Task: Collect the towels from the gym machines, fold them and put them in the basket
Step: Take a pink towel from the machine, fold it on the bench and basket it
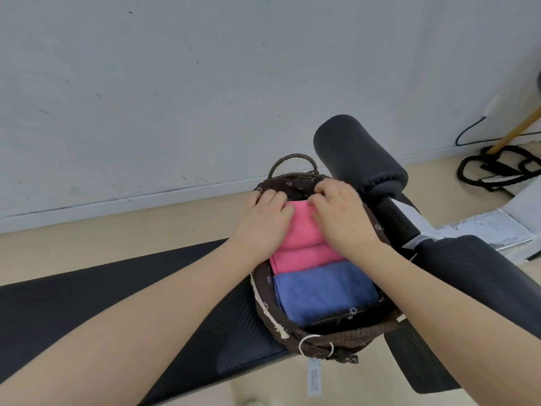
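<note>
In the head view we saw a brown woven basket (265, 306) with a flowered cloth lining standing on the black padded table (117, 306), at its end near the black foam roller (355, 153). We take the basket as our landmark.

Inside the basket lay two folded towels side by side and touching. The pink towel (304, 244) filled the far half and the blue towel (322, 291) filled the near half, its far edge against the pink one.

Both hands were inside the far part of the basket, on top of the pink towel. The left hand (263, 221) rested on the left far corner of this towel, with fingers bent down over its edge against the basket lining. The right hand (339, 215), which carried a ring, lay just beside it on the right far corner, fingers also curled over the towel edge. The two hands were close together, almost touching; we could not tell if they pinched the cloth or only pressed it.

The far handle (292, 162) of the basket stood upright behind the hands. At the near rim hung a white paper tag (313, 376) on a string loop.

Beyond the basket were a grey wall and a beige floor. Far to the right of the basket, black ropes (497, 168) lay on the floor.
</note>
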